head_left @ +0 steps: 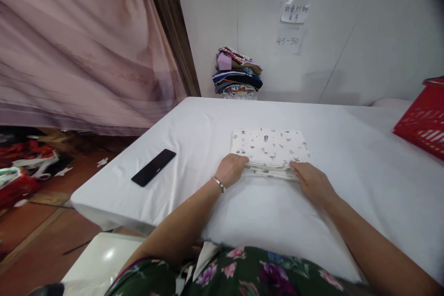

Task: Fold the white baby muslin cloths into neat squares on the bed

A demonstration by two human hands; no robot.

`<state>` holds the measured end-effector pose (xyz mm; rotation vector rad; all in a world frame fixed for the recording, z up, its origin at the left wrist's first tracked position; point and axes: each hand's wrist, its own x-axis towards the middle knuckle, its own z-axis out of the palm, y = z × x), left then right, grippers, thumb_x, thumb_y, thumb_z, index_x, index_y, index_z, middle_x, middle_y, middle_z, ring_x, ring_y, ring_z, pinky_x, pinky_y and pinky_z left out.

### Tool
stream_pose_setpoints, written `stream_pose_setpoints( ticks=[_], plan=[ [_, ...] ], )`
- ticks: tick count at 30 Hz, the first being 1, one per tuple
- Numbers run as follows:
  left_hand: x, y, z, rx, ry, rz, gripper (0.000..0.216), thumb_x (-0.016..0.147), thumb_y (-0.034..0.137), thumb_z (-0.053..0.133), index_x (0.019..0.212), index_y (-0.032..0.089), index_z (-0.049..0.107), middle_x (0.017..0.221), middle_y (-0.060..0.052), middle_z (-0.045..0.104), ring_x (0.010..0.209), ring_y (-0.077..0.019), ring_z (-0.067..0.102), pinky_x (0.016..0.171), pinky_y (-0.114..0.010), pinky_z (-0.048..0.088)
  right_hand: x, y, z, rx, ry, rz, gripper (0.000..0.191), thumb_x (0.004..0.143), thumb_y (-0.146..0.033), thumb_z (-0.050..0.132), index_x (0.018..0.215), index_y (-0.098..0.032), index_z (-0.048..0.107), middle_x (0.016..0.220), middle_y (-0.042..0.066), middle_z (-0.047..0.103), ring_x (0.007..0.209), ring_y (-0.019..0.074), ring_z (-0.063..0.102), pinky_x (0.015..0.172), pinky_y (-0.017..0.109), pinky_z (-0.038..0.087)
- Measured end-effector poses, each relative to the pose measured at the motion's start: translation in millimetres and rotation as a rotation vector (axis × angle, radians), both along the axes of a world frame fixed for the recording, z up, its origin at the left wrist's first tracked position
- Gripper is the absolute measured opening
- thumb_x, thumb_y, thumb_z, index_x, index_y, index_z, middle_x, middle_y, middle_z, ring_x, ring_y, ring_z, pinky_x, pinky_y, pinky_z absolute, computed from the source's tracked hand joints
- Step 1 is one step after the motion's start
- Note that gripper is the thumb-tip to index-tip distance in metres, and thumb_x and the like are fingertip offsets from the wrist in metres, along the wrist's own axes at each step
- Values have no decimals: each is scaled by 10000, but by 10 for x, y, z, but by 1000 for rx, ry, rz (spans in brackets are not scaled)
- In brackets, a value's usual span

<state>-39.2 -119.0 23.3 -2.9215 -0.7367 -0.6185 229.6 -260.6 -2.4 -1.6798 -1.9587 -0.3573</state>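
A folded white cloth (270,145) with a small grey print lies on the white-covered table, its layers stacked at the near edge. My left hand (231,169), with a bracelet at the wrist, pinches the near left corner between thumb and fingers. At the near right corner, my right hand (314,181) grips the layers the same way. Both hands are closed on the cloth, and the fingertips under it are partly hidden.
A black phone (153,167) lies on the table (194,148) to the left. Folded clothes (237,74) are piled beyond the far edge. A red plastic basket (425,120) stands at the right. A pink curtain (86,46) hangs at the left, and a white stool (100,259) is below.
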Motion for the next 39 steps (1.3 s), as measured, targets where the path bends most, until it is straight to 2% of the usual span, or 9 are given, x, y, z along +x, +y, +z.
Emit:
stream_pose_setpoints(
  ticks=[7, 11, 15, 19, 26, 31, 39],
  plan=[
    [-19, -8, 4, 50, -9, 9, 177, 847, 110, 396, 946, 168, 531, 729, -32, 621, 715, -163, 569, 724, -303, 410, -28, -26, 65, 52, -19, 30, 283, 885, -161, 379, 1096, -174, 567, 1010, 78, 650, 927, 197, 589, 781, 324, 486],
    [-31, -21, -24, 61, 41, -24, 183, 850, 101, 380, 890, 172, 543, 706, -33, 601, 689, -159, 550, 699, -299, 399, -41, -31, 61, -19, -72, 63, 300, 874, -127, 354, 1064, -175, 582, 1008, 75, 639, 941, 201, 571, 801, 340, 481],
    [-39, -29, -49, 58, 4, -1, 161, 854, 134, 401, 906, 178, 547, 707, -33, 601, 730, -165, 560, 723, -311, 401, -45, -36, 59, -24, -61, 40, 314, 873, -118, 343, 1075, -166, 579, 1098, 100, 589, 1026, 206, 530, 820, 337, 479],
    [-49, -56, -57, 85, -3, 12, 145, 847, 130, 422, 876, 169, 559, 708, -41, 607, 775, -177, 560, 726, -317, 403, -32, -38, 50, -31, -61, 48, 295, 870, -129, 370, 1063, -168, 589, 1041, 101, 600, 965, 215, 543, 807, 359, 475],
    [-49, -126, -32, 83, -7, 2, 153, 835, 99, 440, 850, 180, 568, 964, -57, 608, 897, -181, 516, 718, -303, 407, -29, -45, 40, -42, -67, 89, 264, 889, -159, 394, 1088, -173, 567, 1020, 101, 602, 938, 220, 542, 805, 385, 467],
    [-67, -127, 14, 74, -7, -6, 151, 817, 92, 454, 840, 180, 574, 855, -48, 594, 825, -186, 507, 713, -319, 410, -11, -65, 87, -5, -66, 102, 284, 885, -163, 424, 1147, -170, 531, 997, 100, 614, 930, 218, 548, 828, 407, 456],
    [-97, -75, 55, 42, -52, -64, 187, 807, 69, 440, 832, 177, 590, 791, -49, 594, 805, -190, 525, 702, -332, 425, 26, -152, 58, -21, -80, 91, 267, 873, -108, 432, 1101, -172, 556, 993, 98, 597, 921, 206, 529, 793, 387, 468]
  ],
)
